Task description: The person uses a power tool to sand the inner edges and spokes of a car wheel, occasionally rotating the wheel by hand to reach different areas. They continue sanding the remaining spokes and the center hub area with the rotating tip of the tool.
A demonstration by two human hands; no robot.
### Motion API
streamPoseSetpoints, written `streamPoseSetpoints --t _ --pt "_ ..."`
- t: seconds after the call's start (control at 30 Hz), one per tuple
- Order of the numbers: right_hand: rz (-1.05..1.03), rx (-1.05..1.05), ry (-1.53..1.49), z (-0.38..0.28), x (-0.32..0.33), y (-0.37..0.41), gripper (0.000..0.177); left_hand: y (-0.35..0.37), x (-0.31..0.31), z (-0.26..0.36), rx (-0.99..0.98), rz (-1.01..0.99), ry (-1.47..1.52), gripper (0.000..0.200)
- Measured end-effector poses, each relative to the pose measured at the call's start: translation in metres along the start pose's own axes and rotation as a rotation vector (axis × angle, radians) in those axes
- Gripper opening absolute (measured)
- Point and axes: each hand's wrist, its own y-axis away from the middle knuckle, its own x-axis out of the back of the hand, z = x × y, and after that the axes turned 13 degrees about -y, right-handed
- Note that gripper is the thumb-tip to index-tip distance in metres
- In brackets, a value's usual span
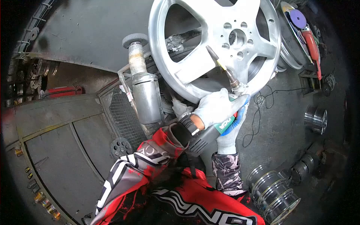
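Both my hands wear white work gloves with blue palms. My left hand (214,108) is closed over the front part of a green and black power grinder (225,123). From the other side, my right hand (235,125) wraps round the same body, its blue fingers under and beside the green housing. A slim tapered bit (222,66) sticks out from the grinder's metal head, pointing up and left. It overlaps a spoke of the silver alloy wheel (195,62), which is held up in front of me. My left wrist carries a dark band.
A bench motor (146,95) with a round grey abrasive wheel (135,39) stands left of the alloy wheel. Stacked rims (272,193) sit at lower right, another rim (315,119) above them. A cable (258,108) loops over the floor. A red polisher (310,45) with a purple pad rests at upper right.
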Motion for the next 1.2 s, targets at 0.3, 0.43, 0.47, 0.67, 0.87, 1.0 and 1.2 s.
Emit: streamPoseSetpoints --t 0.3,0.43,0.47,0.67,0.87,1.0,1.2 --pt "-0.138 -0.213 0.244 0.013 0.033 0.036 0.058 0.044 -0.043 -0.017 -0.069 0.384 0.107 0.041" --pt "-0.058 -0.222 0.131 0.000 0.024 0.025 0.053 0.028 -0.046 -0.020 -0.232 0.593 -0.157 0.045" --pt "-0.043 -0.231 -0.005 -0.002 0.024 0.021 0.052 0.020 -0.039 -0.015 -0.213 0.585 0.254 0.043" --pt "0.063 0.005 0.010 -0.005 -0.008 0.011 0.049 0.005 -0.010 -0.016 -0.324 0.358 0.065 0.035" --pt "0.048 -0.109 0.091 0.011 0.014 0.033 0.049 0.023 -0.046 -0.042 -0.481 0.643 -0.012 0.034" --pt "0.042 -0.095 0.150 0.013 0.005 0.047 0.045 0.045 -0.047 -0.040 -0.286 0.415 0.391 0.034" --pt "0.052 -0.097 0.158 0.024 0.019 0.062 0.054 0.053 -0.053 -0.041 -0.238 0.396 0.344 0.042"
